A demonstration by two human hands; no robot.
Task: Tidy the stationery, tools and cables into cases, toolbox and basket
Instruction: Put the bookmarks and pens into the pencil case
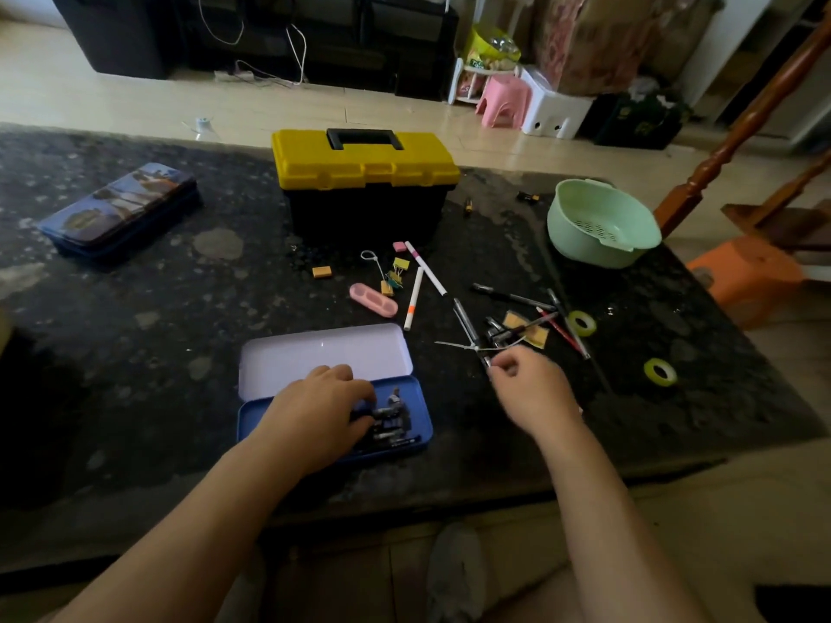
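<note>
On the tabletop (135,353), pens sit half-packed in the blue case (425,427).
From the head view, your left hand (314,406) curls its fingers (355,388) round a few dark pens (391,415) inside the open case, while your right hand (530,388) pinches the near end of another pen (467,328) in the loose pile, blur softening that grip. You look early on: markers (425,267), binder clips (398,272) and tape rolls (582,323) lie loose, the toolbox (364,173) is shut and the basket (584,245) looks empty.

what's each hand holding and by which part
The right hand pinches a dark pen by its near end. The left hand lies on pens in the blue case; grip unclear.
</note>
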